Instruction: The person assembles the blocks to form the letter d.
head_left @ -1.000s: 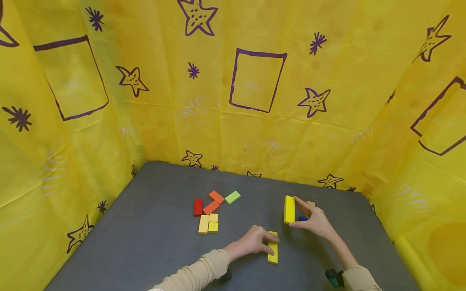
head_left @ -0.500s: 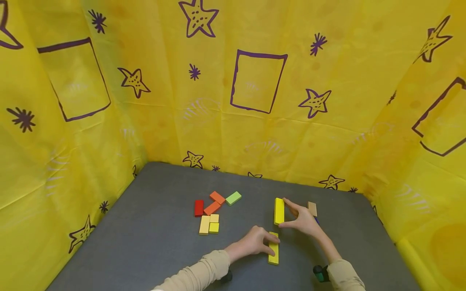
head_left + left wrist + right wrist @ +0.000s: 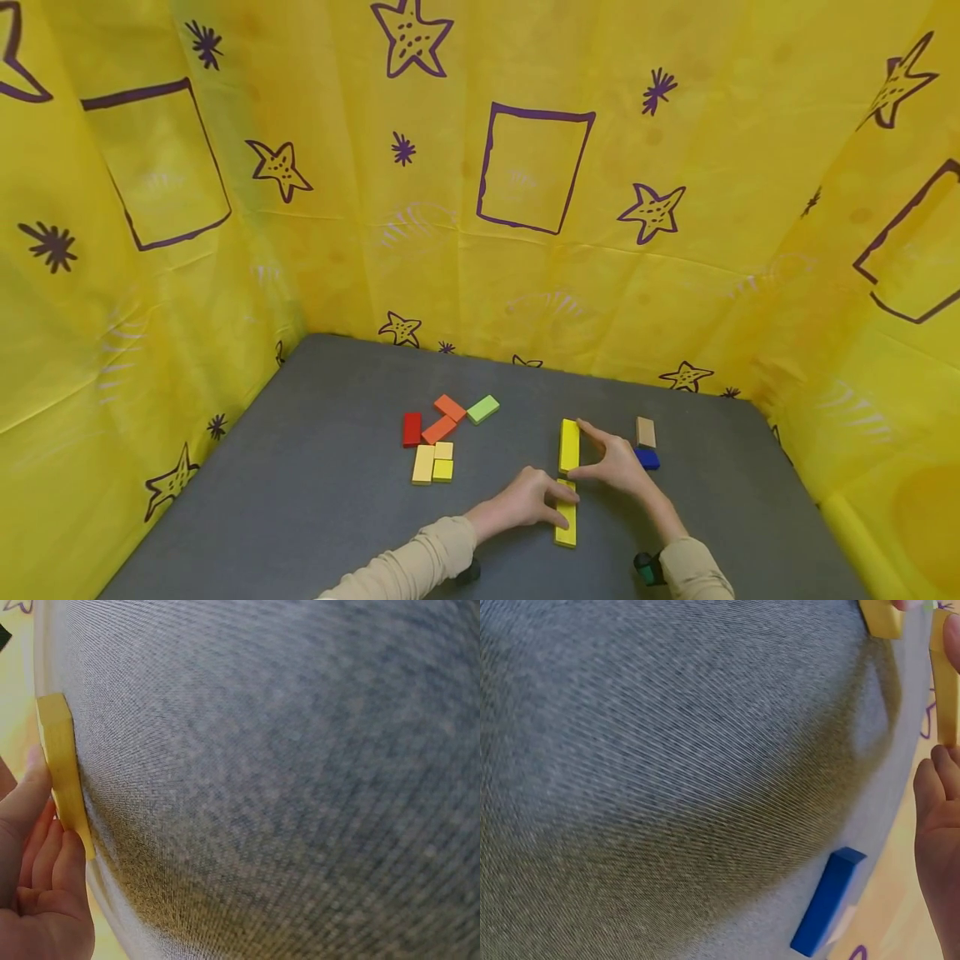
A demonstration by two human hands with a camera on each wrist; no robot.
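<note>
In the head view my left hand [image 3: 525, 497] pinches a long yellow block [image 3: 566, 535] lying on the grey table. The left wrist view shows the thumb and fingers of that hand [image 3: 52, 922] along this block [image 3: 64, 765]. Just beyond it, my right hand [image 3: 621, 468] holds a second yellow block [image 3: 569, 446] by its ends, between thumb and fingers. This held block [image 3: 946, 697] looks raised off the table in the right wrist view. Its near end is close to the far end of the first block; whether they touch I cannot tell.
Right of my right hand lie a tan block [image 3: 646, 432] and a blue block [image 3: 647, 459]. Farther left are a red block [image 3: 412, 430], two orange ones, a light green block [image 3: 483, 409] and several pale and yellow blocks. Yellow cloth [image 3: 540, 292] surrounds the grey table [image 3: 315, 467].
My right hand has carried its yellow block left and slightly toward me, in line with the other yellow block, uncovering the tan and blue blocks. My left hand has stayed put.
</note>
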